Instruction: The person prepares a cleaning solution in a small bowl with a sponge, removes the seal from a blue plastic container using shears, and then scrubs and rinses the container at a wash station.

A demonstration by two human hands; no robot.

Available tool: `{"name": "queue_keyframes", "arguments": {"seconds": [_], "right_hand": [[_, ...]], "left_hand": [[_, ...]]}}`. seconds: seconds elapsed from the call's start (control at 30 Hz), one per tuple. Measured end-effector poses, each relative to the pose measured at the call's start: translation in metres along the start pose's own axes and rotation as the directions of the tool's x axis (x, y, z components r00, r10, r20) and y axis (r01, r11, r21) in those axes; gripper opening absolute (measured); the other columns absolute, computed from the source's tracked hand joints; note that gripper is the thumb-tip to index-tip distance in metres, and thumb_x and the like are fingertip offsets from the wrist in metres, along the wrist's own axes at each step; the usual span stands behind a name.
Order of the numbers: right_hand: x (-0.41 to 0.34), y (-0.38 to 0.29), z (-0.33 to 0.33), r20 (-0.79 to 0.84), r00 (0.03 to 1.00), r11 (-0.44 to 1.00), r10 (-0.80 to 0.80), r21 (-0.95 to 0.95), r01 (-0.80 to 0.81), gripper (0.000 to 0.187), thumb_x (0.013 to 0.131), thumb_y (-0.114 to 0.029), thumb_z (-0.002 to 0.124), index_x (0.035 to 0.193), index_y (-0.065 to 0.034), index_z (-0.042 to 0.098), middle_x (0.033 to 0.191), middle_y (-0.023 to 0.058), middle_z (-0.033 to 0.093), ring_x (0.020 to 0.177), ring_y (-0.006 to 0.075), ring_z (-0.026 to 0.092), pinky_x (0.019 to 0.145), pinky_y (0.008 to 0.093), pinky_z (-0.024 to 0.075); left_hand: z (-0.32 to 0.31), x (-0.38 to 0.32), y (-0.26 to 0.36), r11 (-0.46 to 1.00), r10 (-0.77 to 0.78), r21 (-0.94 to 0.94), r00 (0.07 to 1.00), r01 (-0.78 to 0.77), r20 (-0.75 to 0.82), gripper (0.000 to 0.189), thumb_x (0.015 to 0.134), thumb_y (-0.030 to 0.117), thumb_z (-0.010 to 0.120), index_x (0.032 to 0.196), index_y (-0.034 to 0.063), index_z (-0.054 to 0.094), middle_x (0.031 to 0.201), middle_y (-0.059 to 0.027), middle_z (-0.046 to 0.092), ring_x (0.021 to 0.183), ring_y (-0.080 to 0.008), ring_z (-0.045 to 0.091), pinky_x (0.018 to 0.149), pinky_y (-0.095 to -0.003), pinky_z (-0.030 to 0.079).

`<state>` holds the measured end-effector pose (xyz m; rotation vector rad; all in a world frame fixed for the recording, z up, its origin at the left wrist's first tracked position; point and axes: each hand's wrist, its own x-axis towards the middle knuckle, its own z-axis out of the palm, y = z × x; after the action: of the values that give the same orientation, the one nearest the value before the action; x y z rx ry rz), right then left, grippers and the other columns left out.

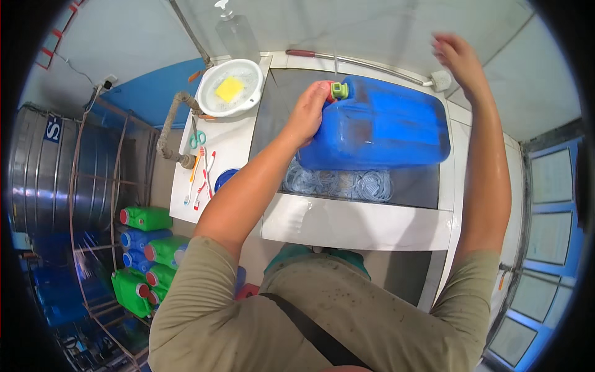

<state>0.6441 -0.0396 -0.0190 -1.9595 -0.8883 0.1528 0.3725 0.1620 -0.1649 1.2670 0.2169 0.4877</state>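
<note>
A large blue plastic water jug (395,125) lies on its side over the grey sink basin (274,121). My left hand (307,114) grips it at the neck end, by the red cap and light green spigot (340,90). Up at the right, in front of the wall, my right hand (453,53) is raised apart from the jug; it is blurred and appears to hold nothing. Coils of pale clear tubing (372,185) lie in the basin below the jug. A thin stream of water (335,60) falls behind the jug.
A long-handled brush (372,65) rests along the back ledge. To the left are a white bowl (253,104) with a yellow sponge (229,89) in suds, a pump bottle (238,37), scissors (197,138) and several toothbrushes (204,179). A pipe (165,135) juts there. Green jugs (146,218) stack on the floor.
</note>
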Motion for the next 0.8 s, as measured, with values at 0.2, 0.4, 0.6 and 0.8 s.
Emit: {"name": "queue_keyframes", "arguments": {"seconds": [0.2, 0.4, 0.6, 0.8], "right_hand": [[0.111, -0.049, 0.162, 0.602, 0.798, 0.998, -0.013, 0.060, -0.029, 0.033, 0.093, -0.036, 0.070, 0.117, -0.0126, 0.073, 0.113, 0.0159, 0.075, 0.101, 0.0378, 0.072, 0.084, 0.0503, 0.0583], [0.105, -0.070, 0.172, 0.687, 0.700, 0.969, 0.196, -0.024, -0.248, 0.021, 0.092, -0.012, 0.061, 0.111, -0.0026, 0.067, 0.102, 0.0072, 0.071, 0.092, 0.0151, 0.070, 0.083, 0.0316, 0.0592], [0.090, -0.089, 0.157, 0.684, 0.700, 0.975, 0.205, -0.076, -0.211, 0.026, 0.088, -0.009, 0.065, 0.112, -0.0024, 0.066, 0.104, 0.0070, 0.071, 0.096, 0.0156, 0.070, 0.087, 0.0306, 0.0588], [0.091, -0.094, 0.152, 0.663, 0.700, 0.955, 0.266, -0.083, -0.284, 0.028, 0.088, -0.010, 0.066, 0.115, -0.0021, 0.065, 0.107, 0.0077, 0.070, 0.100, 0.0170, 0.070, 0.090, 0.0308, 0.0585]], "left_hand": [[-0.004, 0.044, -0.033, 0.985, -0.165, -0.065, 0.981, 0.159, -0.099, 0.047, 0.109, 0.043, 0.044, 0.118, 0.0014, 0.064, 0.101, -0.0056, 0.065, 0.091, -0.0129, 0.058, 0.082, -0.0295, 0.049], [-0.025, 0.071, -0.035, 0.980, -0.160, 0.081, 0.966, 0.180, -0.204, 0.052, 0.107, 0.047, 0.044, 0.115, -0.0001, 0.066, 0.099, -0.0089, 0.066, 0.087, -0.0150, 0.057, 0.081, -0.0350, 0.049], [-0.029, 0.086, -0.028, 0.951, -0.216, 0.180, 0.958, 0.250, -0.186, 0.054, 0.105, 0.048, 0.046, 0.121, 0.0005, 0.064, 0.104, -0.0088, 0.064, 0.090, -0.0156, 0.057, 0.079, -0.0337, 0.050], [-0.029, 0.084, -0.016, 0.960, -0.203, 0.167, 0.969, 0.225, -0.140, 0.054, 0.104, 0.050, 0.047, 0.117, 0.0002, 0.065, 0.096, -0.0069, 0.063, 0.085, -0.0147, 0.056, 0.075, -0.0325, 0.048]]}}
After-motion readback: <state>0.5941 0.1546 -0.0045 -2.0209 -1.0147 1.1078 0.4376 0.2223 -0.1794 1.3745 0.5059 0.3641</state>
